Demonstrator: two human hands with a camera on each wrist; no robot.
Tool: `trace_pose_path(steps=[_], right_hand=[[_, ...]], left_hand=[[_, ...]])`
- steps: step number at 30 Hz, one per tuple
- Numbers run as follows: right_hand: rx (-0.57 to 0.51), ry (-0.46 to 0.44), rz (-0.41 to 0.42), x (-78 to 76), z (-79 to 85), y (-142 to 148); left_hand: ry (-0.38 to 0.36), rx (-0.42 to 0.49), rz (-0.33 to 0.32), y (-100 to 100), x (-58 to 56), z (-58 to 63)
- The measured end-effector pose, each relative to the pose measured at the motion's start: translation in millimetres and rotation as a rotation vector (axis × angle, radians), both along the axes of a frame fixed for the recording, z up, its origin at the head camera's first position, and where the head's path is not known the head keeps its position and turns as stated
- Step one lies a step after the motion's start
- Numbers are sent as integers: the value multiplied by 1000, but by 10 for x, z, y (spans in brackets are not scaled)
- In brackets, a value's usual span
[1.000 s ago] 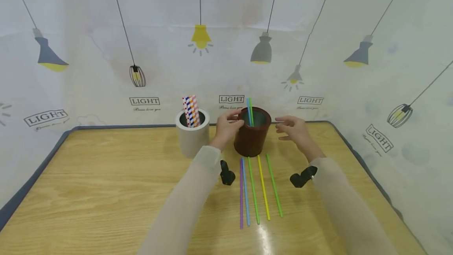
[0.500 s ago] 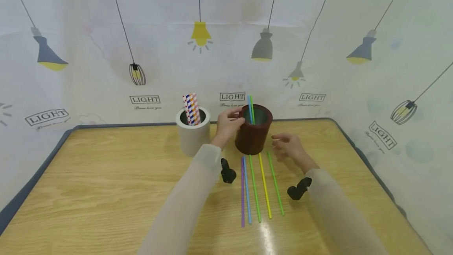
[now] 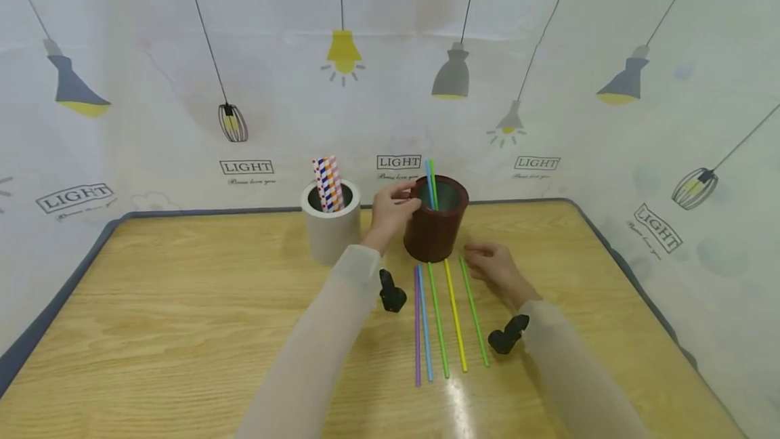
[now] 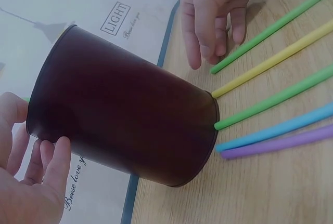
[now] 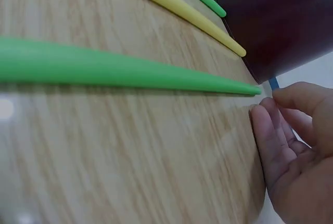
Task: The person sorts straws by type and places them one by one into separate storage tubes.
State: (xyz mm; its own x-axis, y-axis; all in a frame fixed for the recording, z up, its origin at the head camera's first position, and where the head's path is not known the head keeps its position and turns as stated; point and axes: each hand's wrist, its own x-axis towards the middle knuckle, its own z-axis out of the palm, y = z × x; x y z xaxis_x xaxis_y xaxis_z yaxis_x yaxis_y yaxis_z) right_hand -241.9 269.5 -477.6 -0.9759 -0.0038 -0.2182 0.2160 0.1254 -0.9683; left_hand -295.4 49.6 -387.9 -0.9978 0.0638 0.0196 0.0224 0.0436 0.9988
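In the head view my left hand [image 3: 388,219] holds the left side of the dark brown cup [image 3: 434,232] near its rim, thumb in front. A blue straw and a green straw [image 3: 433,178] stand inside that cup. My right hand [image 3: 496,269] is low over the table, loosely bent, its fingertips beside the far end of the rightmost green straw [image 3: 475,317]; the right wrist view shows nothing in its fingers [image 5: 265,135]. To that straw's left lie a yellow straw [image 3: 456,317], another green straw [image 3: 439,324], a blue straw [image 3: 426,330] and a purple straw [image 3: 417,344].
Left of the brown cup stands a white cup [image 3: 332,236] with several patterned straws [image 3: 329,185] in it. Both cups are near the back edge of the wooden table [image 3: 201,310]. Behind them rises a white backdrop [image 3: 274,87] printed with lamps.
My right hand has come down from beside the brown cup's rim, moving nearer and slightly left to the end of the rightmost green straw. My left hand has stayed at the brown cup.
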Motion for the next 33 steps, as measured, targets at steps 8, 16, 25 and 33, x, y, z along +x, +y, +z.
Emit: trace_pose_path(steps=[8, 16, 25, 33], right_hand=[[174, 163, 85, 13, -14, 0], [259, 183, 114, -19, -39, 3], [350, 182, 138, -54, -33, 8], [450, 163, 129, -80, -16, -1]], left_hand=[[-11, 1, 13, -13, 2, 20], [-10, 18, 6, 1, 5, 33], [-15, 13, 22, 16, 15, 20], [-10, 13, 23, 23, -6, -14]])
